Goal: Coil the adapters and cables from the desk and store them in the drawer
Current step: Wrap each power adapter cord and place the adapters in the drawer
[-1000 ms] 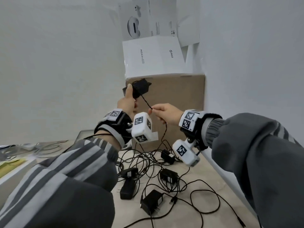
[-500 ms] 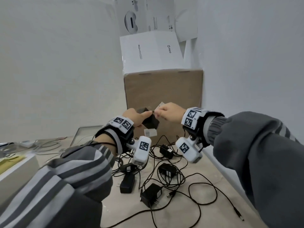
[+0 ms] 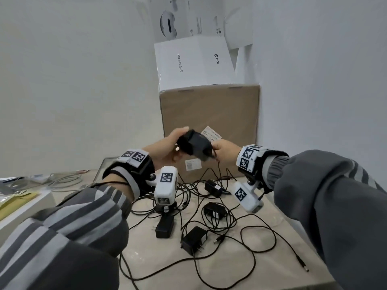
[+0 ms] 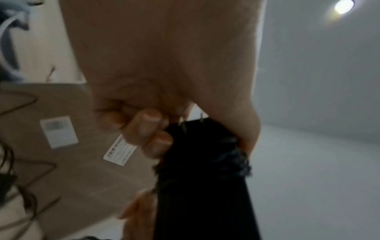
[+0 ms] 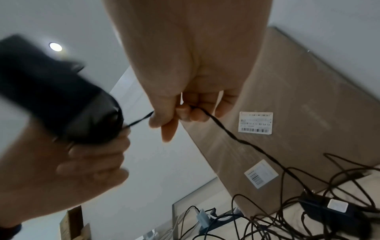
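Observation:
My left hand grips a black power adapter held up in front of the cardboard box, with cable turns wound round its body. My right hand pinches that adapter's thin black cable just beside it; the cable hangs down to the desk. In the right wrist view the adapter sits left of my right hand. Several more black adapters with tangled cables lie on the beige desk. No drawer is in view.
A brown cardboard box stands against the wall behind the cables, with white product boxes stacked on it. A white tray with yellow packets and a coiled grey cable sit at the left.
Both hands have come down from chest height in front of the box. The adapter has turned in my left hand and more cable is wound onto it; my right hand has stayed on the cable.

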Action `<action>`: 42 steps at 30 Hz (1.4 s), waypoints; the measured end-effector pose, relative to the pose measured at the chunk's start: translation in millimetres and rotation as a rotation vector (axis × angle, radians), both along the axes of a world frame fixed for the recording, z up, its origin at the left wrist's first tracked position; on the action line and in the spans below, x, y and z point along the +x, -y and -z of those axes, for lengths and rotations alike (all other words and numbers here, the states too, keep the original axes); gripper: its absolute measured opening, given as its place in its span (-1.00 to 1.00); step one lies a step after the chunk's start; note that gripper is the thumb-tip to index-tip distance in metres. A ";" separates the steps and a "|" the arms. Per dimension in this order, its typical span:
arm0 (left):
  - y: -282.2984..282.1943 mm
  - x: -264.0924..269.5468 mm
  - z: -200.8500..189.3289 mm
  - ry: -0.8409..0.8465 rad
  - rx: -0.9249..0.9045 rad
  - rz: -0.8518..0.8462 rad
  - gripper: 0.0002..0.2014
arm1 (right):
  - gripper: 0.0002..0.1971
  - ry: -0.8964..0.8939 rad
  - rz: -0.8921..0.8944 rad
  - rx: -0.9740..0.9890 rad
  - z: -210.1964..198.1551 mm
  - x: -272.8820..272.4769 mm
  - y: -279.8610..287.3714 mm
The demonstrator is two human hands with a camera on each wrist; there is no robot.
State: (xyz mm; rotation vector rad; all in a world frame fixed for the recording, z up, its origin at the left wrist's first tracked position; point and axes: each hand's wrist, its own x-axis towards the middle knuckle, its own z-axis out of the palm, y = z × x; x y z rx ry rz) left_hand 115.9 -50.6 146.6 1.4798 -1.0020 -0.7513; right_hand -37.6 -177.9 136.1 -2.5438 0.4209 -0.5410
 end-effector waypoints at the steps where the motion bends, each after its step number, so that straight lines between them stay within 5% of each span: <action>1: -3.0 -3.4 1.6 0.100 0.103 0.044 -0.49 | -0.64 -0.032 0.007 -0.018 0.1 -1.7 0.6; 5: -9.3 -13.5 -1.6 0.598 0.510 0.030 -0.25 | -0.77 -0.111 0.040 -0.075 4.2 -4.7 2.3; 7: -7.4 -19.9 -2.6 0.874 0.599 -0.112 -0.35 | -0.72 -0.101 0.057 -0.081 6.7 -2.0 -3.8; 10: 0.0 -21.8 5.2 0.958 0.574 -0.332 -0.42 | -0.72 -0.071 0.113 -0.062 11.8 6.4 -19.0; 16: 0.0 -28.8 27.9 0.776 0.160 -0.671 -0.51 | -0.70 0.140 0.124 0.019 15.4 7.6 -42.2; 21: -16.3 -26.4 34.5 0.090 -0.043 -0.801 -0.32 | -0.73 0.261 0.027 0.128 21.7 -9.4 -63.7; 26: -36.4 -54.9 25.1 -0.275 -0.292 -0.518 -0.45 | -0.81 0.233 0.025 0.147 39.8 -42.7 -67.2; 28: -41.6 -75.4 31.3 -0.286 -0.284 -0.318 -0.47 | -0.82 0.199 0.073 0.121 43.2 -56.3 -64.1; 32: -59.0 -113.6 56.6 -0.032 -0.030 -0.053 -0.52 | -0.79 0.110 0.130 -0.020 51.4 -93.0 -54.4; 34: -68.9 -129.0 65.5 0.336 0.228 -0.032 -0.35 | -0.84 0.062 0.124 -0.018 61.5 -114.0 -57.2; 37: -76.7 -156.5 75.9 0.955 0.515 -0.117 -0.43 | -0.76 0.057 0.142 0.010 83.8 -137.0 -68.8; 39: -77.0 -170.9 85.5 1.037 0.472 -0.280 -0.49 | -0.79 0.125 0.167 0.045 95.8 -148.1 -80.5; 42: -79.3 -178.7 107.0 0.807 0.265 -0.536 -0.52 | -0.80 0.232 0.135 0.152 104.0 -163.0 -103.9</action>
